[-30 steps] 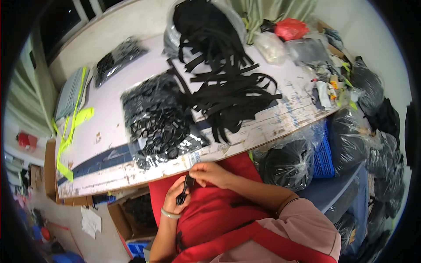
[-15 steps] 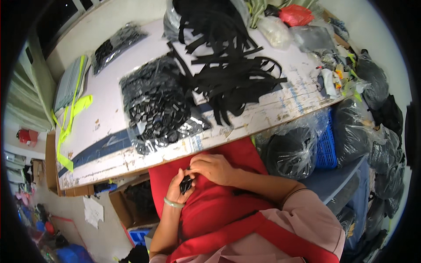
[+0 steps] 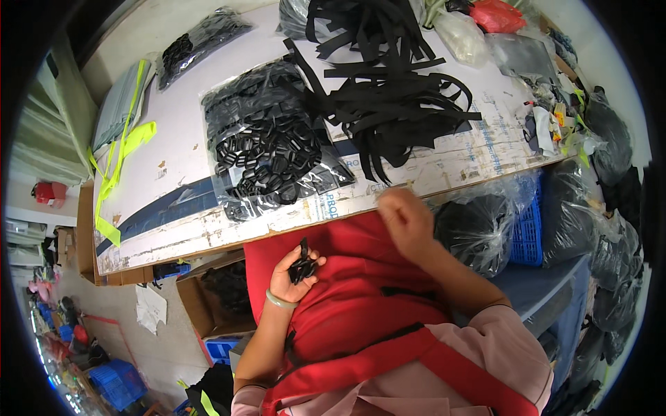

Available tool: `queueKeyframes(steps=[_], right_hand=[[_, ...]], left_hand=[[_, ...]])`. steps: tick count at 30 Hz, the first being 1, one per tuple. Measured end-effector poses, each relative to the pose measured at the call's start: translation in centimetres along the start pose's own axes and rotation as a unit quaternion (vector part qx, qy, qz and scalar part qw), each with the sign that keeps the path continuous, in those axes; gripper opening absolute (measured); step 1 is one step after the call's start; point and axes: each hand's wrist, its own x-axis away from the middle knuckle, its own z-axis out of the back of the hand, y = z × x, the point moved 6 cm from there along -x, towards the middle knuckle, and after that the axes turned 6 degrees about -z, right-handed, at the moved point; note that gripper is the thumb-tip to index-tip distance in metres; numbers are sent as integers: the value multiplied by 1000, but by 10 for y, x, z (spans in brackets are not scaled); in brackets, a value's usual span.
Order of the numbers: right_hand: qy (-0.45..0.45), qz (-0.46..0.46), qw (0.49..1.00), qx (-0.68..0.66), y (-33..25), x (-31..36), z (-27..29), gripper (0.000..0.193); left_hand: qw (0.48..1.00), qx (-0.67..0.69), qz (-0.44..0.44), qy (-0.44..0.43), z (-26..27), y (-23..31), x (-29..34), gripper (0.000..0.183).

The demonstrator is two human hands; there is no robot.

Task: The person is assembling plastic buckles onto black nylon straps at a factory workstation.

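Several small black plastic buckles [image 3: 302, 267] rest in the curled fingers of my left hand [image 3: 290, 277], above the red apron [image 3: 340, 243]. My right hand [image 3: 408, 220] is apart from it, at the table's front edge, just below a heap of black webbing straps [image 3: 406, 107]. Its fingers look bent but are blurred, and whether they hold anything is hidden. A clear plastic bag [image 3: 229, 132] full of black buckles [image 3: 270, 163] lies on the table left of the straps. A dark strip [image 3: 416, 293] crosses the apron over my lap.
The worn white table [image 3: 184, 145] carries another bag of black parts [image 3: 201, 41], a grey folded stack [image 3: 121, 104] and neon yellow tape [image 3: 128, 145]. Bagged black goods [image 3: 479, 225] and a blue crate [image 3: 527, 229] stand at right; a cardboard box [image 3: 198, 305] sits below left.
My right hand has left my left hand and moved right and up to the table edge. The buckles in my left hand now show more fully. The view has shifted slightly.
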Motion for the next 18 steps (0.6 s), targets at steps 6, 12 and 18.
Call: queueKeyframes(steps=[6,12,18], right_hand=[[-44,-51,998,15,28,-40,20,27],[-23,95,987,131,23,-56,-10,29],[43,183,979,76,-25,-66,-9,21]], left_hand=[[997,-55,45,-35,0,-6,-7,22],[980,-196,16,13,2,-5,-9,21],[937,-341,-64,28,-10,7,-3,19]])
